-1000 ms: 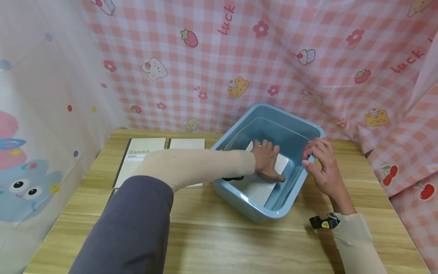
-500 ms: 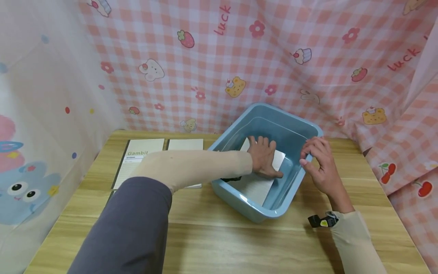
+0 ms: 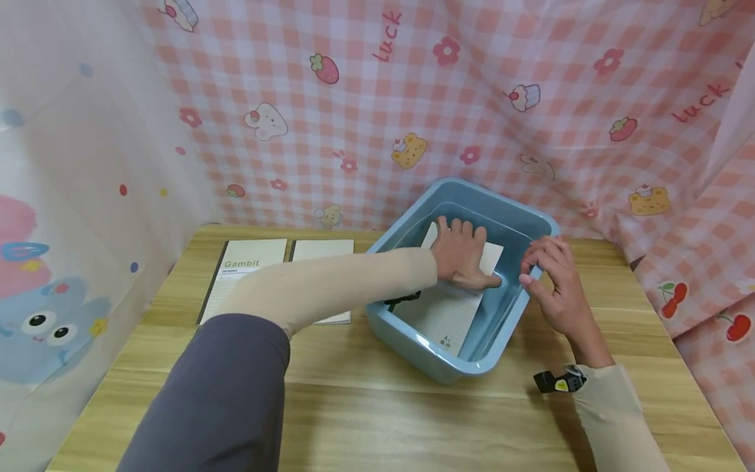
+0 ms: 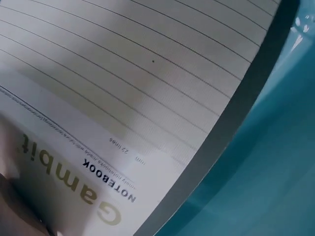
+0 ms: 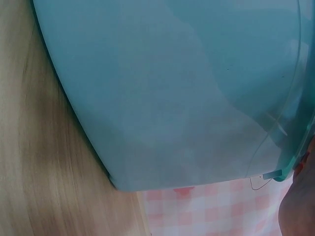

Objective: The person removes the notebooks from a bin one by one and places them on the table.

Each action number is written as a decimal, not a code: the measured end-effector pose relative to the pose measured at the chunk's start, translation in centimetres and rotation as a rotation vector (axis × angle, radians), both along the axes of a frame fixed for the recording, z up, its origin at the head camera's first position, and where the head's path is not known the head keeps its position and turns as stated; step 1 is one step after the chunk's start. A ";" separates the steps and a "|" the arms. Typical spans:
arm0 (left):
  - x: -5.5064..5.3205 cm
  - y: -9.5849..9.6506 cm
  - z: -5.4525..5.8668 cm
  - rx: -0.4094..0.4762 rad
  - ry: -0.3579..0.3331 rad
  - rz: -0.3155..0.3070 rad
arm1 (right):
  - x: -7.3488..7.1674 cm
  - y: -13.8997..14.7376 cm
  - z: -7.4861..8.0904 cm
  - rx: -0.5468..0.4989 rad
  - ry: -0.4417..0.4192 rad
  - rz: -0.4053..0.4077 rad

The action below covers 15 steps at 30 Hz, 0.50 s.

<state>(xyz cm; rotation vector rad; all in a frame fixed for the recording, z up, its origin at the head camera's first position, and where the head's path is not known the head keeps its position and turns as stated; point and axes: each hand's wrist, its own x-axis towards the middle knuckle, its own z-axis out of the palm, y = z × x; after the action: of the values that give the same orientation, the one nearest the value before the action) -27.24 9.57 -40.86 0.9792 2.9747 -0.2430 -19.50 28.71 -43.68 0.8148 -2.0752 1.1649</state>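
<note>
A light blue plastic basin (image 3: 421, 354) stands on the table. Inside it lies a pale notebook (image 3: 439, 318); the left wrist view shows its ruled cover, dark spine (image 4: 221, 132) and "Gambit NOTEBOOK" lettering. My left hand (image 3: 463, 254) reaches over the basin's left rim and rests on the notebook, fingers spread and thumb out to the right. Part of the cover is hidden under that hand and forearm. At the basin's right rim my right hand (image 3: 553, 282) grips the edge with curled fingers. The right wrist view shows the basin's outer wall (image 5: 162, 98) close up.
Two more notebooks lie on the table to the left, one marked "Gambit" (image 3: 250, 252) and a second notebook (image 3: 321, 248) beside it, both partly covered by my left arm. A pink checked cloth (image 3: 366, 131) hangs behind the wooden table (image 3: 377, 419).
My left hand and the notebook under it have shifted toward the basin's far end. Small print at the notebook's near end now shows. My right hand stays on the rim.
</note>
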 end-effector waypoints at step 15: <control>-0.9 -0.3 5.2 0.085 0.080 -0.003 | 0.0 -0.2 0.0 -0.003 -0.005 -0.006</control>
<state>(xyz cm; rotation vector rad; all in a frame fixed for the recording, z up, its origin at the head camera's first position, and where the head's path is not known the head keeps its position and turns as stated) -28.11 9.23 -35.62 1.0050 3.0796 -0.1606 -19.47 28.55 -43.65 0.8041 -2.0784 1.1676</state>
